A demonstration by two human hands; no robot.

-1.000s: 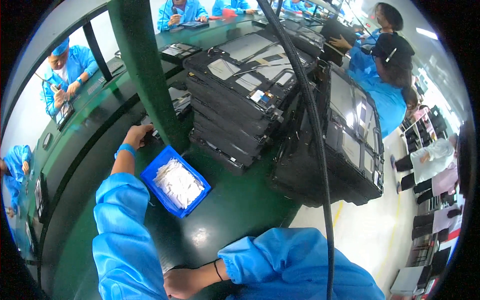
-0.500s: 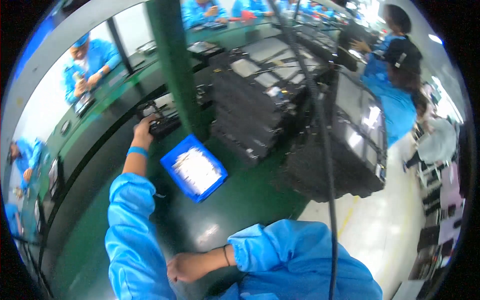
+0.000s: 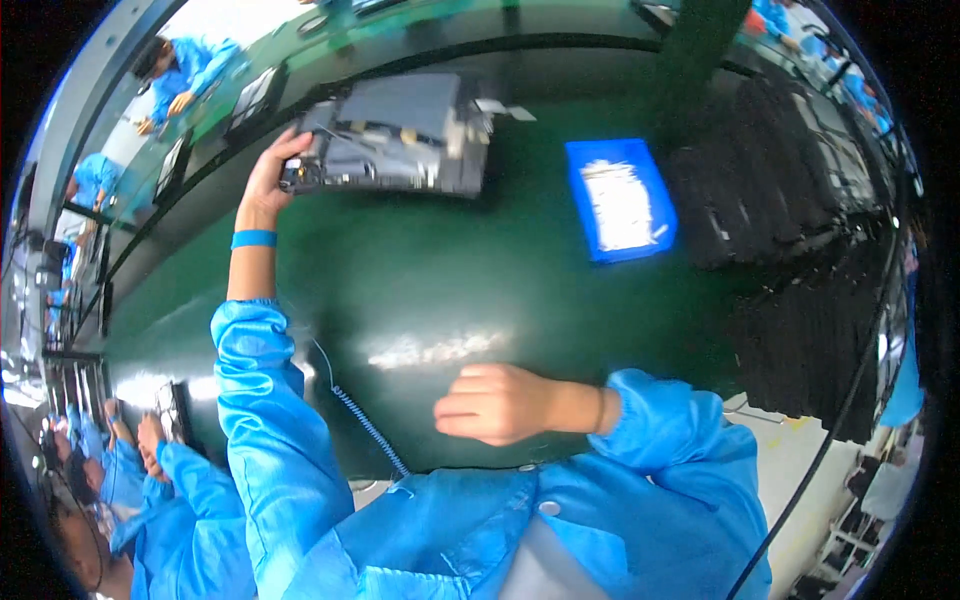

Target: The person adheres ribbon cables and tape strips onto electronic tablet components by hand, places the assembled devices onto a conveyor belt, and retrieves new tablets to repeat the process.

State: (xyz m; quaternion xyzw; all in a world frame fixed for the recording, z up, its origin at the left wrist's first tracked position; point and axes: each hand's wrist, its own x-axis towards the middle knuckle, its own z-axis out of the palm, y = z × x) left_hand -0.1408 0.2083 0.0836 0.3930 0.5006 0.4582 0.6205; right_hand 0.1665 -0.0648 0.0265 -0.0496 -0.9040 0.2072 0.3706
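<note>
My left hand (image 3: pixel 268 178) reaches to the far left of the green table and grips the left edge of a laptop-like chassis (image 3: pixel 395 125). Its dark body and grey panel show with the insides exposed; motion blurs it, and small pale strips stick out at its right end. A blue band circles my left wrist. My right hand (image 3: pixel 495 404) is curled into a loose fist near the table's front edge, touching no other thing that I can see; its palm side is hidden. Between the chassis and the dark stacks sits a blue bin (image 3: pixel 628 253) holding many small white pieces (image 3: pixel 618 205).
Tall stacks of black chassis (image 3: pixel 745 170) rise on the right, with another stack (image 3: pixel 810 345) nearer. A black cable (image 3: pixel 850 400) hangs across the right side. By my left sleeve runs a coiled blue cord (image 3: pixel 368 428). Co-workers in blue sit at the left and far left.
My view has swung left, so the bin and stacks appear farther right. The chassis in my left hand, partly behind the post before, now shows in full. My right hand remains curled.
</note>
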